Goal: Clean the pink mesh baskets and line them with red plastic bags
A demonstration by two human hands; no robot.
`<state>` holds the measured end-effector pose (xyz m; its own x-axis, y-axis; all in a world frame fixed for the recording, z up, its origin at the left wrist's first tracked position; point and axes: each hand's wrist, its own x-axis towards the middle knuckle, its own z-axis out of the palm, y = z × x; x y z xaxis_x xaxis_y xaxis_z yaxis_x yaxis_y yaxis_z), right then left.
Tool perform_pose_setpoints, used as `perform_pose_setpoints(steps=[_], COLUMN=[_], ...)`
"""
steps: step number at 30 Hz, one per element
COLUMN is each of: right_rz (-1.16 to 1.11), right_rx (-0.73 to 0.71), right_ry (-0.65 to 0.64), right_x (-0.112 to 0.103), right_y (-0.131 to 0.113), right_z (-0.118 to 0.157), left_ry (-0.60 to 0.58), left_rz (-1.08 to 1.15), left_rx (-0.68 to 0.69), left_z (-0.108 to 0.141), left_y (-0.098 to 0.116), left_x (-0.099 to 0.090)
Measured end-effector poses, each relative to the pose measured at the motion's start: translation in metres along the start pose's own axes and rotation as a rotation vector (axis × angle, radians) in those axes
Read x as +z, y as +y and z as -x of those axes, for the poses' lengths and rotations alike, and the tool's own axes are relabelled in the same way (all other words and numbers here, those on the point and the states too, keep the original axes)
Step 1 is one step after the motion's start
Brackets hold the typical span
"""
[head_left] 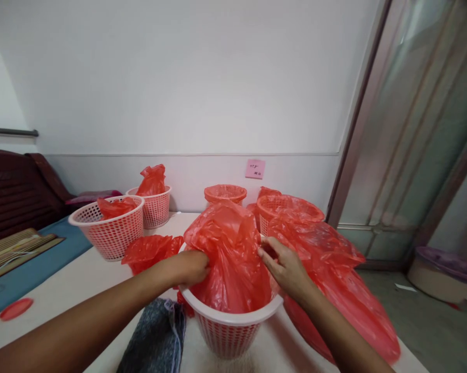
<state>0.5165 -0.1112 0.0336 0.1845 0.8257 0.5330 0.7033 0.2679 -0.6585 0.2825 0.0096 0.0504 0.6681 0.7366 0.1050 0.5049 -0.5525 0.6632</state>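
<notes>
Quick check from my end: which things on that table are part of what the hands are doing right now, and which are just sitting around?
In use:
left hand, gripping the red bag
right hand, on that bag's right side
white basket holding the bag

Lying about:
two baskets on the left
baskets at the back
loose red bags
grey cloth
red lid
pink note

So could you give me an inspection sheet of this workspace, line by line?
Surface: pale table, partly covered.
Job's things: red bag bulging out of the near basket.
Clutter: loose bag; big bag lying at right; grey cloth; red lid; four more baskets behind, such as the left basket.
Hands: left hand gripping the red bag; right hand pinching its other side.
Cables: nothing seen.
Surroundings: white wall, pink note, glass door, dark sofa.
</notes>
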Motion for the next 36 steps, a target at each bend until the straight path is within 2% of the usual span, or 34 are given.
perform_pose_setpoints(steps=[2, 4, 9, 11, 15, 17, 19, 22, 29, 33, 36], right_rz=[0.039, 0.127, 0.378, 0.408, 0.371, 0.345, 0.296, 0.203, 0.05, -0.036, -0.116], right_rx=[-0.035, -0.061, 0.034, 0.075, 0.089, 0.065, 0.035, 0.001, -0.048, -0.059, -0.007], right_ry=[-0.098, -0.219, -0.465, -0.457, -0.323, -0.243, -0.162, -0.074, 0.104, 0.177, 0.235], right_x=[-0.002, 0.001, 0.015, 0.018, 0.022, 0.022, 0.024, 0.025, 0.03, 0.03, 0.026], right_y=[-0.006, -0.015, -0.027, -0.026, -0.019, -0.017, -0.016, -0.013, -0.012, -0.013, -0.013], right_z=[0.007, 0.013, 0.017, 0.016, 0.018, 0.021, 0.025, 0.029, 0.038, 0.046, 0.052], left_ry=[0.03, 0.14, 0.404, 0.476, 0.556, 0.527, 0.439, 0.285, 0.059, 0.036, 0.056], left_rz=[-0.024, 0.008, 0.287, 0.418, 0.588, 0.637, 0.678, 0.715, 0.837, 0.857, 0.763], left_rx=[-0.006, -0.005, -0.072, -0.106, -0.166, -0.215, -0.272, -0.353, -0.468, -0.476, -0.465], left_z=[0.006, 0.011, 0.021, 0.028, 0.05, 0.061, 0.07, 0.078, 0.09, 0.094, 0.092], left_y=[0.008, 0.015, 0.016, 0.01, -0.009, -0.016, -0.02, -0.02, -0.02, -0.018, -0.021], left_x=[-0.014, -0.027, -0.044, -0.045, -0.034, -0.026, -0.017, -0.004, 0.022, 0.038, 0.042])
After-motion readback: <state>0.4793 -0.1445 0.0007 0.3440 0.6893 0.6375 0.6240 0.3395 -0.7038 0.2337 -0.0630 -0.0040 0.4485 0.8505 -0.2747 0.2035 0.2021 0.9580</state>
